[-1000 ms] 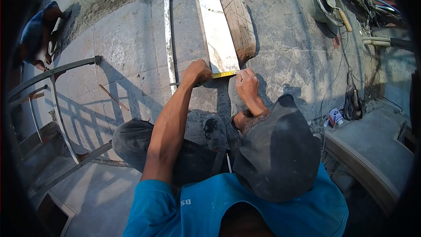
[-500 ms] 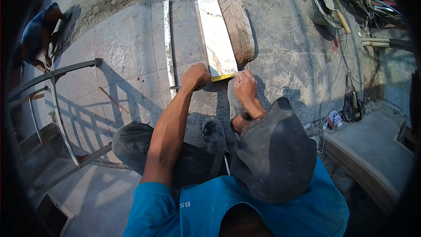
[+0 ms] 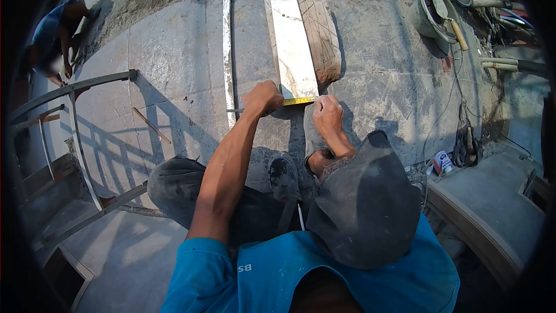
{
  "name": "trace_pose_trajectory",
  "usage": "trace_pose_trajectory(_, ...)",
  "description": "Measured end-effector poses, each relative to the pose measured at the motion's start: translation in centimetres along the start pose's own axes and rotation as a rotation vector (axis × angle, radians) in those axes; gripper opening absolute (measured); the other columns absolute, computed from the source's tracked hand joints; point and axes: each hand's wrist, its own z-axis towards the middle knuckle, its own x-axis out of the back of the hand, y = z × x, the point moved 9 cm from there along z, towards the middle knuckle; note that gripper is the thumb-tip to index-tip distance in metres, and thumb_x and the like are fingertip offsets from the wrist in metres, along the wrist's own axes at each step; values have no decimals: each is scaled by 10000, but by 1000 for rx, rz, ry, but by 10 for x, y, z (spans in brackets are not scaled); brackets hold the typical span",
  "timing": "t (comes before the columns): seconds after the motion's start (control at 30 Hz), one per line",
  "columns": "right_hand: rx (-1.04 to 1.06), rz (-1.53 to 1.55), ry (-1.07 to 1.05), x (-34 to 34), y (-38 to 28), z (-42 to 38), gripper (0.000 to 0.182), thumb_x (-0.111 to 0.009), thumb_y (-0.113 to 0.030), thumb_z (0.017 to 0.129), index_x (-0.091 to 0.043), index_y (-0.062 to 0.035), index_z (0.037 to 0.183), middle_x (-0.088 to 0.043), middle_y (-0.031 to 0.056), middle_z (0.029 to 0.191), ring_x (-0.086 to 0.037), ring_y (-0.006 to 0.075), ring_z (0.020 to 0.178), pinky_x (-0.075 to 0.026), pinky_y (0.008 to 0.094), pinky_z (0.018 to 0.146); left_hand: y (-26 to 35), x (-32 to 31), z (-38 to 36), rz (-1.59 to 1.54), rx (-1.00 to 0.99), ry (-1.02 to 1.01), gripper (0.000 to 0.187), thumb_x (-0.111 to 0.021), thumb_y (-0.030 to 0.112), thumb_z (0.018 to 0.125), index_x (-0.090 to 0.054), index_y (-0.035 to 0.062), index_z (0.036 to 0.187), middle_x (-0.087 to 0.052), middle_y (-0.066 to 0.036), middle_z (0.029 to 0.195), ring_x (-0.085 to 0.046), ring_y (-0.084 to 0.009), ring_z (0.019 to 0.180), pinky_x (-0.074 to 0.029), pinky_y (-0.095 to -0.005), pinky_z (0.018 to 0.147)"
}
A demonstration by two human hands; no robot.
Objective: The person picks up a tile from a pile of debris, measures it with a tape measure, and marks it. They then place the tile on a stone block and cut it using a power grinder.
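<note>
A yellow tape measure (image 3: 298, 101) is stretched across the near end of a long white marble-look tile strip (image 3: 292, 37). My left hand (image 3: 264, 98) is closed at the tape's left end; the case, if it is there, is hidden under the fingers. With fingers pinched, my right hand (image 3: 328, 113) holds the other end of the tape at the tile's right corner. The tile lies on a brown, scored block (image 3: 322, 40). Left of it, a narrow pale metal straightedge (image 3: 227, 52) lies on the floor, close to my left hand.
A metal frame (image 3: 78, 133) stands at left, casting shadows. Beyond it a co-worker (image 3: 58, 37) crouches. At upper right is a bucket (image 3: 425, 17) with a trowel (image 3: 457, 33); pipes (image 3: 498, 65) lie beside it. A white container (image 3: 442, 162) rests at right, and a thin stick (image 3: 152, 125) lies at left.
The whole scene has shifted slightly right in view as the head moved. Both hands still hold the tape across the tile's near end.
</note>
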Motion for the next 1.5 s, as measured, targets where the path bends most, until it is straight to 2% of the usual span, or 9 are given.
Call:
trace_pose_trajectory(0.23,-30,-20,-33,-1,2,9,78,-592,-76,834,-656,-37,857,-614,165,846,-608,402,772,-488,475,674,16,28,-25,-82,110,-13,259,-667,199,687,-706,-15,827,-679,-241,882,-675,-385,861,-537,-417,763)
trace_pose_trajectory(0.33,-49,-11,-58,-4,3,15,95,-583,-86,837,-660,-43,872,-615,170,853,-607,404,776,-484,482,679,18,34,-30,-78,133,-14,334,-591,165,704,-704,-3,969,-688,-220,1050,-656,-397,1011,-454,-584,862)
trace_pose_trajectory(0.4,-45,-35,-71,-5,4,16,105,-591,-95,828,-665,-40,879,-616,177,859,-612,402,785,-488,478,685,16,28,-29,-62,144,-29,285,-663,218,702,-712,-15,859,-690,-229,924,-673,-389,902,-538,-422,771)
trace_pose_trajectory(0.77,-97,150,-110,12,13,-13,120,-627,-56,816,-671,-33,925,-651,200,859,-623,420,812,-504,445,708,16,26,-26,-13,40,66,267,-673,230,699,-746,39,870,-698,-204,974,-676,-370,896,-530,-414,805)
trace_pose_trajectory(0.87,-130,264,-57,9,43,-23,158,-653,-61,828,-679,-38,982,-675,172,861,-660,356,803,-518,406,698,11,24,-30,-23,-2,-35,295,-698,226,684,-756,58,919,-712,-176,920,-681,-320,832,-529,-385,767)
trace_pose_trajectory(0.97,-460,523,-49,-5,83,-16,187,-656,-101,889,-656,42,1009,-684,68,822,-598,98,700,-489,281,648,8,35,-43,-132,-60,-210,315,-711,221,679,-760,64,948,-716,-138,835,-656,-245,740,-513,-356,699)
trace_pose_trajectory(1.27,-191,-77,-160,-5,34,24,308,-706,-310,866,-662,-5,869,-612,67,712,-540,147,582,-446,291,578,-26,59,-46,-282,6,-118,363,-709,255,655,-761,44,944,-720,-114,802,-612,-186,665,-495,-332,642)
trace_pose_trajectory(1.4,-214,131,-193,-21,72,24,281,-702,-275,870,-640,-2,869,-605,64,720,-529,156,588,-443,320,568,-28,54,-43,-251,3,-136,367,-706,255,651,-761,43,944,-721,-114,809,-613,-183,664,-497,-332,646)
trace_pose_trajectory(1.5,-800,655,-153,-35,123,-5,244,-661,-225,901,-610,-3,989,-632,69,770,-562,183,643,-451,349,590,-27,53,-41,-236,-4,-146,362,-704,254,654,-762,46,944,-720,-118,808,-613,-181,665,-499,-331,652)
